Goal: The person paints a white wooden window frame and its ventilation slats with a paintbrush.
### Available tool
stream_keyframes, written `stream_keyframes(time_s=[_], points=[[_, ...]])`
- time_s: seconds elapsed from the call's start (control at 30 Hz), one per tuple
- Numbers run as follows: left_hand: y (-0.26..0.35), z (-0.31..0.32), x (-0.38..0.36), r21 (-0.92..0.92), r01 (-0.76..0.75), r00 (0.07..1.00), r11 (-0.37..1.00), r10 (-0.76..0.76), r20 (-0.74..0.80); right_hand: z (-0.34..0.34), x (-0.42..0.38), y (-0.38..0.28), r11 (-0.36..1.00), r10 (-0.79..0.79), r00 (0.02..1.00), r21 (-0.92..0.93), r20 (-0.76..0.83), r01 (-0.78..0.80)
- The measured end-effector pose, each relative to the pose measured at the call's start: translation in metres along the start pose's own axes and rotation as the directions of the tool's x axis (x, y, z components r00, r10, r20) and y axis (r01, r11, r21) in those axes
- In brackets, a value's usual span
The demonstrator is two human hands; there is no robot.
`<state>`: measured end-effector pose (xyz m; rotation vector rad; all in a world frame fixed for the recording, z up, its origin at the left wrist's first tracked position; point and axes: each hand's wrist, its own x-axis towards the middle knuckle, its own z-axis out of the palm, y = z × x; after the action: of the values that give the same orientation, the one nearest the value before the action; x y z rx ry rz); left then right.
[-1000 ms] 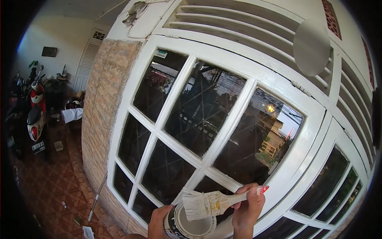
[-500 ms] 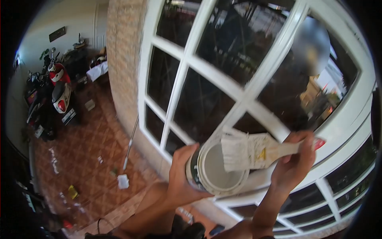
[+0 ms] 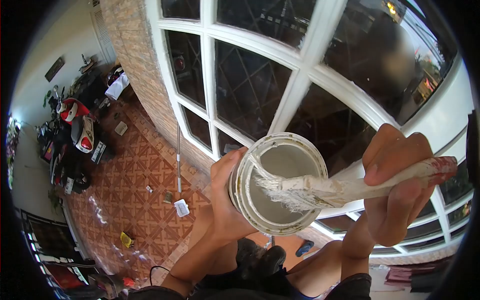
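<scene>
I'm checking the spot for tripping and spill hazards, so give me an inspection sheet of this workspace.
Surface: patterned tile floor, reddish-brown.
Things in hand: paint can, open, whitish inside; paintbrush, white-smeared, bristles at the can's mouth.
Clutter: white plastic tray, yellow item and blue sandal on the floor; pole leaning near the wall.
Hands: left hand holds the can's side; right hand grips the brush handle.
Cables: thin dark loop near the left forearm; cannot tell whether it is one.
Surroundings: white-framed window, stone-faced wall, red-and-white scooter.
</scene>
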<state>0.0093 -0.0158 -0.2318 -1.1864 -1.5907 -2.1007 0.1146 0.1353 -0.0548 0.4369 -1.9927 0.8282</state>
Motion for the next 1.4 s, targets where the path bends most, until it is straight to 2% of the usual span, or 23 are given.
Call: stream_keyframes(time_s=[0.07,0.13,0.3,0.4,0.53,0.63,0.83,1.03,1.2,1.3,1.37,1.4], points=[[-0.001,0.001,0.012,0.090,-0.141,0.990,0.986,0.139,0.028,-0.005,-0.003,0.004,0.999,-0.040,0.998,-0.009,0.049,0.040],[-0.001,-0.001,0.010,0.126,-0.156,0.987,0.980,0.150,0.057,-0.017,-0.004,0.003,1.000,-0.024,0.991,0.011,0.135,0.023],[-0.008,-0.005,0.007,0.294,-0.234,0.970,0.927,0.202,0.135,-0.008,0.000,0.008,0.996,0.069,0.989,0.047,0.133,-0.076],[-0.001,-0.002,0.012,0.282,-0.239,0.966,0.929,0.198,0.169,0.005,-0.001,0.010,0.976,0.179,0.982,0.113,0.065,-0.186],[-0.004,0.010,0.007,0.121,-0.156,0.982,0.980,0.140,0.128,0.007,0.000,0.014,0.941,0.311,0.948,0.123,0.063,-0.316],[-0.005,0.015,0.012,0.075,-0.139,0.984,0.987,0.129,0.125,0.009,-0.002,0.019,0.931,0.335,0.941,0.139,0.038,-0.337],[-0.012,0.015,0.013,0.144,-0.156,0.981,0.977,0.136,0.139,0.006,-0.004,0.030,0.948,0.281,0.958,0.144,0.050,-0.286],[-0.013,0.018,0.014,0.189,-0.156,0.979,0.970,0.126,0.159,0.013,-0.005,0.046,0.974,0.157,0.983,0.152,0.095,-0.170],[-0.015,0.022,0.015,0.115,-0.097,0.985,0.989,0.080,0.150,0.013,-0.007,0.051,0.969,0.151,0.986,0.187,0.070,-0.162],[-0.018,0.021,0.014,0.163,-0.099,0.984,0.982,0.071,0.165,0.009,-0.007,0.048,0.969,0.168,0.985,0.174,0.049,-0.174],[-0.024,0.019,-0.004,0.116,0.107,0.983,0.987,-0.123,0.136,0.003,-0.005,0.047,0.977,0.168,0.984,0.127,0.056,-0.174],[-0.027,0.018,-0.007,0.103,0.152,0.976,0.983,-0.166,0.144,0.001,-0.004,0.045,0.975,0.184,0.982,0.121,0.046,-0.189]])
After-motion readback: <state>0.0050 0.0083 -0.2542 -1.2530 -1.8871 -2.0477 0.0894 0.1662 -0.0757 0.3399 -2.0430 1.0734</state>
